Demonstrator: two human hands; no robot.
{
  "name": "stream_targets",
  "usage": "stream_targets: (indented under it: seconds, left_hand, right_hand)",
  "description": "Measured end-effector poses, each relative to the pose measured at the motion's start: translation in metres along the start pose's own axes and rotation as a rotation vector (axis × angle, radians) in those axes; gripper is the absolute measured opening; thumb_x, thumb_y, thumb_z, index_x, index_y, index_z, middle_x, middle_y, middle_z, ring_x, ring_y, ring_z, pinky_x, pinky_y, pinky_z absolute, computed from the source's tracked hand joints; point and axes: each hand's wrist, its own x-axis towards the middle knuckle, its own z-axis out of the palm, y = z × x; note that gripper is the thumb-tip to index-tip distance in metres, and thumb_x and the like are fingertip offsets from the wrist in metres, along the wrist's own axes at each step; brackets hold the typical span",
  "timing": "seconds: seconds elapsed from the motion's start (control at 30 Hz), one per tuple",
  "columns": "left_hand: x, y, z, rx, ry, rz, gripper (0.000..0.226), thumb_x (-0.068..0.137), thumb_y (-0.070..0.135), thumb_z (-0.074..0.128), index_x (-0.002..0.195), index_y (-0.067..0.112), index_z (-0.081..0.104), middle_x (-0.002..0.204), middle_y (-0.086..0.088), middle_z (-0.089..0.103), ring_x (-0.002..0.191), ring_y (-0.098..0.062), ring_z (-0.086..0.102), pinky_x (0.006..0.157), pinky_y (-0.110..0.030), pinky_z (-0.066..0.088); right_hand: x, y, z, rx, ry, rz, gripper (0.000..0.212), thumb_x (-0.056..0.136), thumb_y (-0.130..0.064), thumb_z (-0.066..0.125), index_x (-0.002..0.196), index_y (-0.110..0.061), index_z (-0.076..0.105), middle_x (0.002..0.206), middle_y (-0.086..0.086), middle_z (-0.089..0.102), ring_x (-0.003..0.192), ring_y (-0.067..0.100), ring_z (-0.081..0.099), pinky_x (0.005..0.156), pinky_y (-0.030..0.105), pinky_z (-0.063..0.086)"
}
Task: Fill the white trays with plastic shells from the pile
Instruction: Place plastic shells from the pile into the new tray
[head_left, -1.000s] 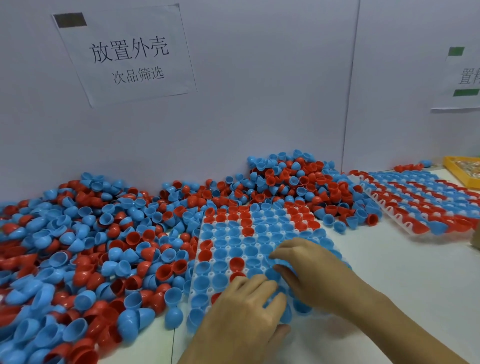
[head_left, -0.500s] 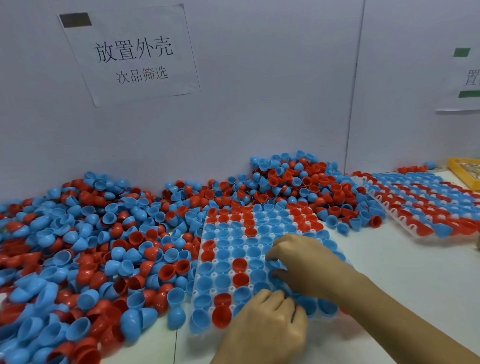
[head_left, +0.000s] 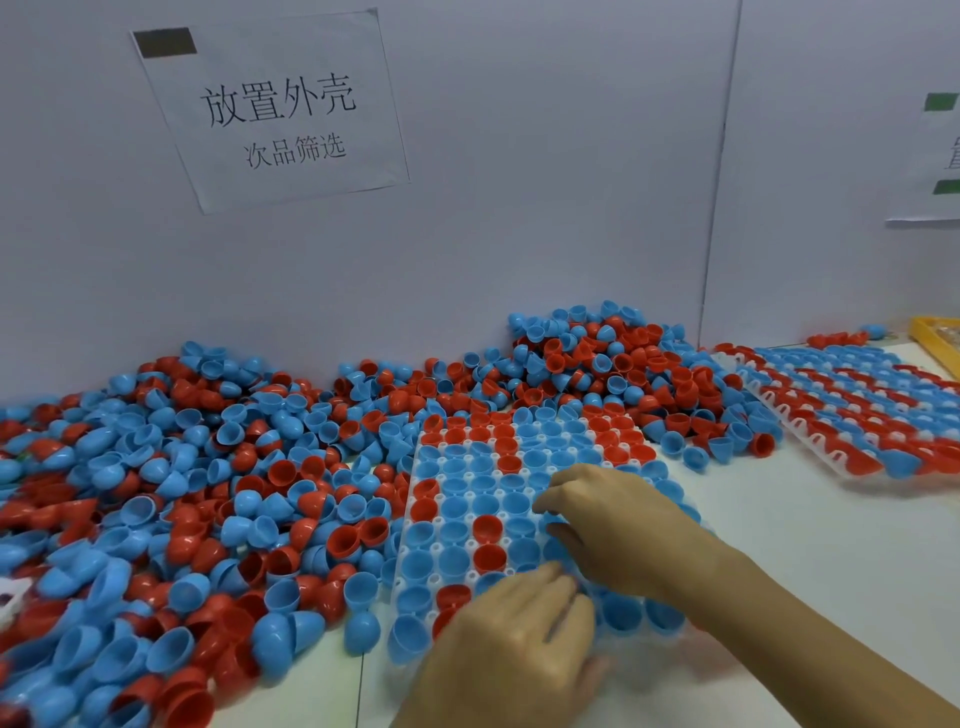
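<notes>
A shell could be popping out of its socket if a finger is dragging across the packed rows, since the cups are sitting loosely. The white tray (head_left: 470, 576) is lying directly under both hands, nearly full, with the pile (head_left: 208, 493) crowding its left edge. The left hand (head_left: 514, 644) is curling low over the near rows; the right hand (head_left: 618, 525) is curling over blue shells (head_left: 470, 504); whether either is pinching 1, I cannot tell.

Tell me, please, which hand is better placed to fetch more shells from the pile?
Left. The left hand sits at the tray's near edge, closest to the pile on that side; the right hand lies further across the tray.
</notes>
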Motion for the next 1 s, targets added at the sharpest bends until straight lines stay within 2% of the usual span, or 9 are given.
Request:
stream_targets:
  seconds: [0.03, 0.1, 0.17, 0.27, 0.43, 0.57, 0.77, 0.87, 1.0]
  left_hand:
    - [-0.005, -0.006, -0.005, -0.059, 0.065, -0.08, 0.022, 0.084, 0.031, 0.065, 0.082, 0.014, 0.079, 0.086, 0.001, 0.075, 0.082, -0.013, 0.072, 0.075, -0.024, 0.057]
    - [-0.019, -0.022, -0.014, -0.166, 0.218, -0.318, 0.006, 0.086, 0.015, 0.069, 0.083, 0.013, 0.074, 0.081, 0.005, 0.066, 0.077, -0.008, 0.064, 0.073, -0.018, 0.051]
    - [-0.033, -0.036, -0.021, -0.224, 0.283, -0.629, 0.021, 0.081, 0.001, 0.075, 0.078, 0.019, 0.064, 0.073, 0.012, 0.054, 0.071, -0.001, 0.051, 0.072, -0.014, 0.044]
    - [-0.048, -0.043, -0.022, -0.301, 0.287, -0.855, 0.032, 0.085, 0.002, 0.072, 0.073, 0.025, 0.052, 0.059, 0.007, 0.046, 0.066, -0.007, 0.049, 0.058, -0.015, 0.041]
    - [-0.053, -0.041, -0.021, -0.383, 0.247, -0.87, 0.033, 0.09, 0.004, 0.067, 0.079, 0.029, 0.048, 0.05, 0.007, 0.042, 0.05, -0.005, 0.046, 0.047, -0.019, 0.038]
    - [-0.057, -0.038, -0.019, -0.469, 0.201, -0.882, 0.031, 0.091, -0.003, 0.06, 0.083, 0.025, 0.05, 0.058, 0.015, 0.055, 0.056, -0.001, 0.054, 0.048, -0.011, 0.039]
    - [-0.062, -0.04, -0.017, -0.452, 0.15, -0.891, 0.03, 0.095, 0.0, 0.054, 0.082, 0.028, 0.049, 0.067, 0.006, 0.055, 0.068, -0.005, 0.056, 0.055, -0.017, 0.042]
    - [-0.063, -0.04, -0.017, -0.446, 0.12, -0.891, 0.028, 0.097, 0.004, 0.051, 0.086, 0.03, 0.047, 0.073, 0.008, 0.056, 0.073, -0.007, 0.057, 0.058, -0.017, 0.043]
    - [-0.063, -0.039, -0.017, -0.452, 0.096, -0.904, 0.027, 0.099, 0.006, 0.05, 0.09, 0.031, 0.044, 0.078, 0.008, 0.057, 0.072, -0.01, 0.058, 0.059, -0.016, 0.045]
  right_hand:
    - [-0.001, -0.001, -0.002, 0.019, 0.02, -0.008, 0.026, 0.102, -0.028, 0.051, 0.12, -0.018, 0.066, 0.116, -0.002, 0.063, 0.108, 0.018, 0.06, 0.088, 0.035, 0.054]
    - [-0.002, -0.008, -0.004, 0.079, 0.064, -0.041, 0.027, 0.102, -0.029, 0.051, 0.124, -0.021, 0.065, 0.119, -0.004, 0.063, 0.11, 0.016, 0.059, 0.089, 0.031, 0.054]
    - [-0.001, -0.02, -0.004, 0.157, 0.07, -0.085, 0.029, 0.101, -0.032, 0.054, 0.128, -0.025, 0.063, 0.121, -0.008, 0.063, 0.11, 0.011, 0.059, 0.09, 0.025, 0.052]
    - [0.007, -0.046, -0.001, 0.25, 0.017, -0.141, 0.028, 0.099, -0.035, 0.058, 0.125, -0.028, 0.064, 0.116, -0.01, 0.062, 0.101, 0.007, 0.059, 0.088, 0.026, 0.054]
    - [0.016, -0.078, 0.003, 0.302, -0.032, -0.182, 0.02, 0.093, -0.037, 0.065, 0.111, -0.03, 0.069, 0.108, -0.014, 0.059, 0.092, 0.004, 0.058, 0.079, 0.026, 0.055]
    - [0.018, -0.09, 0.003, 0.28, -0.05, -0.189, 0.015, 0.09, -0.033, 0.067, 0.105, -0.029, 0.071, 0.105, -0.012, 0.058, 0.091, 0.008, 0.058, 0.078, 0.03, 0.054]
    - [0.023, -0.099, 0.005, 0.206, -0.04, -0.229, 0.013, 0.089, -0.033, 0.069, 0.1, -0.027, 0.073, 0.102, -0.009, 0.058, 0.08, 0.007, 0.047, 0.068, 0.023, 0.043]
    - [0.026, -0.102, 0.006, 0.164, -0.015, -0.243, 0.012, 0.088, -0.033, 0.068, 0.098, -0.028, 0.071, 0.1, -0.008, 0.06, 0.08, 0.007, 0.044, 0.069, 0.029, 0.05]
    - [0.028, -0.103, 0.007, 0.152, -0.002, -0.238, 0.009, 0.089, -0.031, 0.067, 0.096, -0.028, 0.071, 0.099, -0.008, 0.061, 0.086, 0.01, 0.053, 0.071, 0.032, 0.054]
